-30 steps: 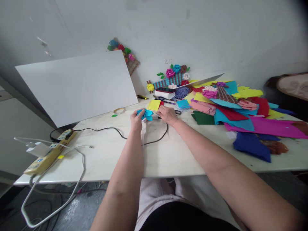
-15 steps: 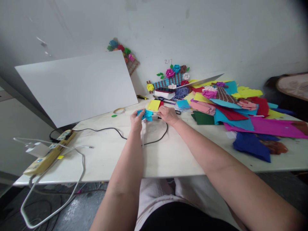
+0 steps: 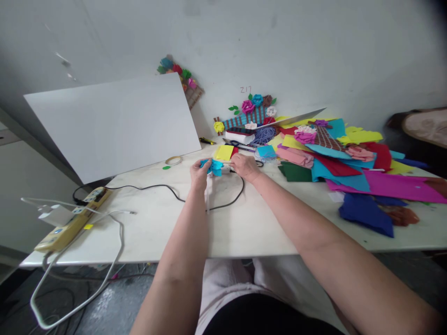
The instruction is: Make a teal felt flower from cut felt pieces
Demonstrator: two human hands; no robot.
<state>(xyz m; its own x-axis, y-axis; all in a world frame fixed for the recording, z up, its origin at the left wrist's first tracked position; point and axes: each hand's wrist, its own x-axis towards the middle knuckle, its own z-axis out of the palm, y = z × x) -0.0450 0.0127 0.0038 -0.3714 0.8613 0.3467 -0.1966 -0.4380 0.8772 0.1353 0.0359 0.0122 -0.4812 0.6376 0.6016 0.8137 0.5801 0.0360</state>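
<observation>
My left hand [image 3: 199,175] is closed, pinching a piece of folded blue crepe paper [image 3: 217,168] that looks like a small flower. My right hand [image 3: 245,166] is closed on a thin pale stick [image 3: 226,162], whose far end reaches the blue paper. Below the hands lies what looks like a white glue gun [image 3: 225,170] with a black cord, mostly hidden by them. Just beyond the hands rest yellow paper squares [image 3: 224,152] with a bit of red paper at their edge.
A yellow power strip [image 3: 75,221] with a white charger and cables sits at the left. A large white board [image 3: 115,128] leans on the wall. Colourful crepe paper [image 3: 401,185] is heaped at the right. Paper flower decorations [image 3: 248,107], a roll of tape [image 3: 173,160] and a cutter [image 3: 206,140] lie behind.
Both hands keep the same grip on the blue paper and the stick. The whole view has shifted very slightly; nothing else visibly moves.
</observation>
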